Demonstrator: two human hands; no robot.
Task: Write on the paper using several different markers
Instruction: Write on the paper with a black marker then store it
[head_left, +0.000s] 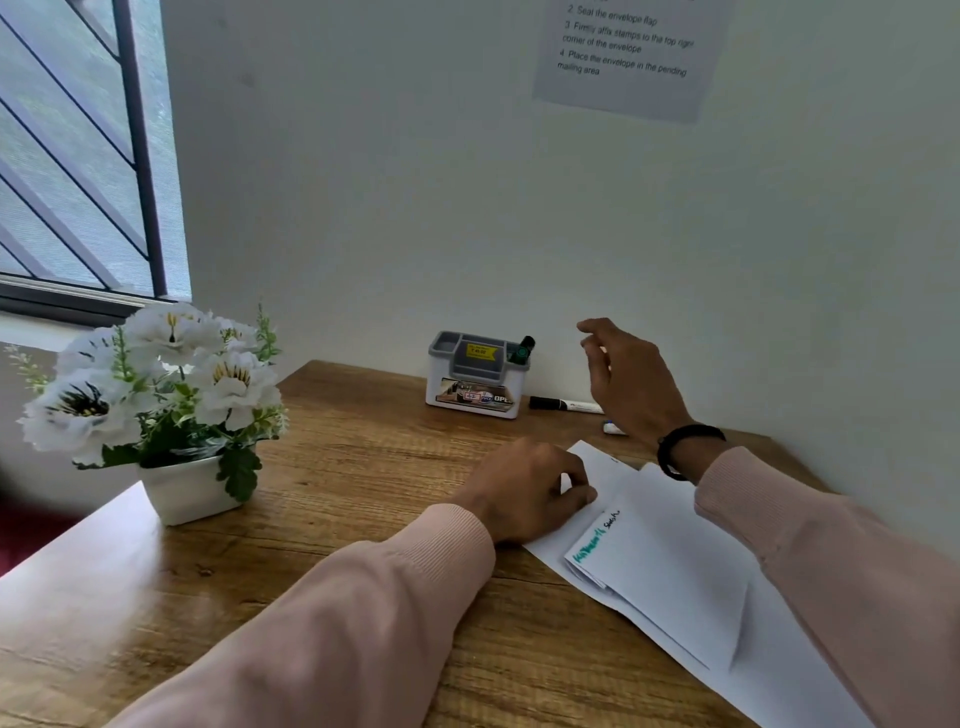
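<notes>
Your left hand (530, 488) rests on the paper (670, 561) near the surface's (322, 519) right edge, fingers curled loosely, gripping nothing. Your right hand (628, 374) hovers empty, fingers relaxed, above a black marker (563, 404) at the far edge.

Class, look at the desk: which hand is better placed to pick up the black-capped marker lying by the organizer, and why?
The right hand. It hovers open and empty just above the black-capped marker, while the left hand rests on the paper, steadying it.
</notes>
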